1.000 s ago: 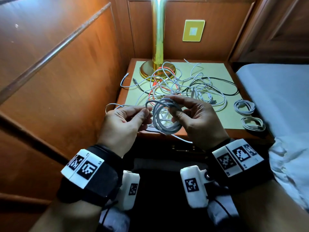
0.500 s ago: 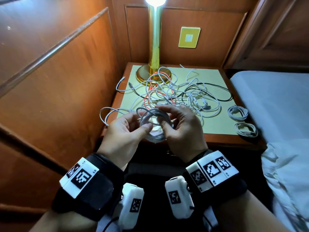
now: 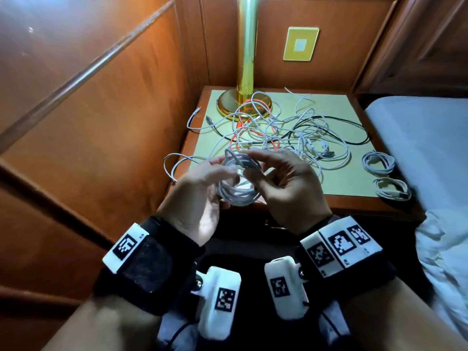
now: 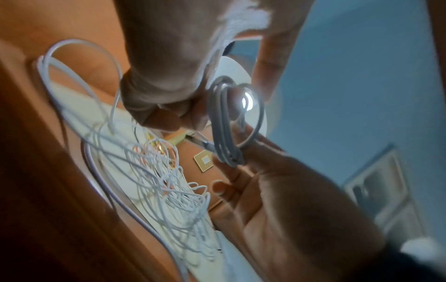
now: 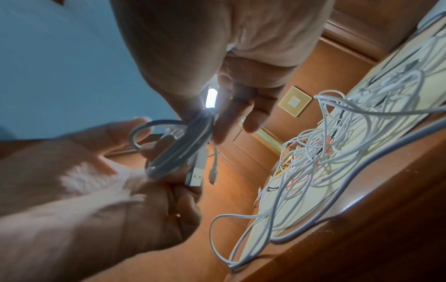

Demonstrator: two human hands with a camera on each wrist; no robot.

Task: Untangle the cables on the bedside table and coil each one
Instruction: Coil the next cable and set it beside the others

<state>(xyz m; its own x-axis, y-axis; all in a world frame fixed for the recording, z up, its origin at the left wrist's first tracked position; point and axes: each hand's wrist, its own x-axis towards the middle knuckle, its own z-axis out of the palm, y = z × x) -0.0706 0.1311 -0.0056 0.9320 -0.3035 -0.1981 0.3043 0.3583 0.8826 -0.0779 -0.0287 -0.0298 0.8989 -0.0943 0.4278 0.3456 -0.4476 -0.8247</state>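
A grey-white cable wound into a small coil (image 3: 238, 196) hangs in front of the bedside table's (image 3: 336, 201) near edge, held between both hands. My left hand (image 3: 228, 173) grips its left side with curled fingers (image 4: 169, 118). My right hand (image 3: 250, 168) pinches the coil's (image 5: 181, 145) top between thumb and fingers, with the other fingers spread. The coil's USB plug (image 5: 195, 175) sticks out beside the left hand. Behind the hands lies a tangle of white, black and orange cables (image 3: 286, 133), loose on the table's pale green top.
Two coiled white cables (image 3: 378, 162) (image 3: 392, 188) lie at the table's right edge. A brass lamp (image 3: 243, 102) stands at the back left, with cables over its base. One white loop (image 3: 174, 165) hangs over the left edge by the wood wall. A bed (image 3: 417, 138) adjoins on the right.
The hands have drawn closer together on the coil, and the left fingers now wrap its side. The tangle and the two finished coils lie unchanged.
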